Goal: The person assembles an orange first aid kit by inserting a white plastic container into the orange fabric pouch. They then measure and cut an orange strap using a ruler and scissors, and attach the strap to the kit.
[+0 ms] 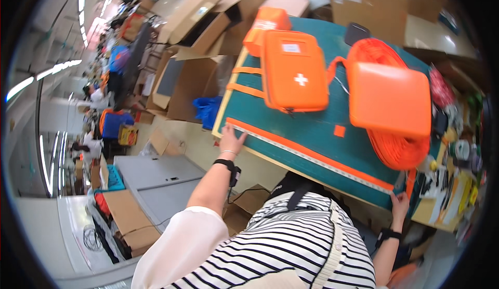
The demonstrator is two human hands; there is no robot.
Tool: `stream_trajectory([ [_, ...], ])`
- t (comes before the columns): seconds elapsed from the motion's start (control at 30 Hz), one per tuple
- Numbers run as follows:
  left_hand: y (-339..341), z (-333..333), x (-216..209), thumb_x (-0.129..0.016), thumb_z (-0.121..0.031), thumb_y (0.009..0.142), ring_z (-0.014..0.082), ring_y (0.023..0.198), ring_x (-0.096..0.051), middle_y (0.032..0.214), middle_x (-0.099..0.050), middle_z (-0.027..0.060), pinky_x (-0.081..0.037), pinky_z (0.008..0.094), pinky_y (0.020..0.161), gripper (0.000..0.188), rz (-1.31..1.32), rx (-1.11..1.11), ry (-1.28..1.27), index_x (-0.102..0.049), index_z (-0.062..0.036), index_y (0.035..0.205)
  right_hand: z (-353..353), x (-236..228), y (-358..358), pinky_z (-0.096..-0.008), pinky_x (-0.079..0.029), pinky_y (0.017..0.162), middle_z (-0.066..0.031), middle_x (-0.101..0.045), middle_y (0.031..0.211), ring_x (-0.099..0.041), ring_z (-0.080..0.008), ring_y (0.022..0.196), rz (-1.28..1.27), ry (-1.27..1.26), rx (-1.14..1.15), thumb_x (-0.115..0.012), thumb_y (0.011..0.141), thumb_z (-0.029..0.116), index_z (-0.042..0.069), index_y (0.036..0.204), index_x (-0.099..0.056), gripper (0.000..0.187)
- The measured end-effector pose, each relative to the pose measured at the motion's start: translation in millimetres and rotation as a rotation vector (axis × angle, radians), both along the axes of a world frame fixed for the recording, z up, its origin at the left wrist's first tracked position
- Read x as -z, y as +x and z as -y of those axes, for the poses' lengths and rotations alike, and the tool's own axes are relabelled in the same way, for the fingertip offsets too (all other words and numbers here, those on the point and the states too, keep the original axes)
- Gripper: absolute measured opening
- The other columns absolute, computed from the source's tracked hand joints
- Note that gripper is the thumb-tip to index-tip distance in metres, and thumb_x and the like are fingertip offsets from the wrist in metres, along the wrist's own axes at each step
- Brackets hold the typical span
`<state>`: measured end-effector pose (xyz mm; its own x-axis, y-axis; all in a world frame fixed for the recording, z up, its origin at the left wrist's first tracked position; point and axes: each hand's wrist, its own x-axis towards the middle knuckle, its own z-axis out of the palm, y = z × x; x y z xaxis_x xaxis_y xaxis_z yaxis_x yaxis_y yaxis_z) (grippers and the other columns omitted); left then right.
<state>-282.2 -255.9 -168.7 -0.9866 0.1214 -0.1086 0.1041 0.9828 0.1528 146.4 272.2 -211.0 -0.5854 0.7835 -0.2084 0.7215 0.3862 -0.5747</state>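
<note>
Along the table's near edge lies a flat orange webbing strap (312, 154) beside a pale measuring ruler (317, 160). My left hand (232, 141) is at their left end, with thumb and fingers set on the strap and ruler there. At the opposite end my right hand (399, 206) pinches the strap where it turns up beside the ruler's tip. From there the strap runs toward a big coiled roll of orange webbing (397, 151). An orange zipped case with a white cross (300, 80) lies beyond the strap, and a small orange square piece (339, 131) is nearer.
A smooth orange case (390, 99) rests on the coiled webbing. Another orange pouch (266, 26) and a dark phone-like object (357, 33) sit farther back on the green tabletop (306, 125). Open cardboard boxes (192, 81) stand left; cluttered supplies (460, 154) lie right.
</note>
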Motion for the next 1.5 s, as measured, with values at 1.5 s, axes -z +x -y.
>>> stream_trajectory([
  [1.5,-2.2,13.1,32.0,-0.049,-0.042,0.093,0.0359,0.133,-0.031,0.147,-0.027,0.0206,-0.031,0.0407,0.108,0.066,-0.028,0.054,-0.107,-0.032,0.0005,0.140,19.0,-45.2,-26.8,-0.0380,-0.047,0.060,-0.0147,-0.060,0.065,-0.060,-0.0306,0.065,0.095,-0.098,0.126,-0.077,0.069,0.026,0.001,0.067,-0.055,0.034],
])
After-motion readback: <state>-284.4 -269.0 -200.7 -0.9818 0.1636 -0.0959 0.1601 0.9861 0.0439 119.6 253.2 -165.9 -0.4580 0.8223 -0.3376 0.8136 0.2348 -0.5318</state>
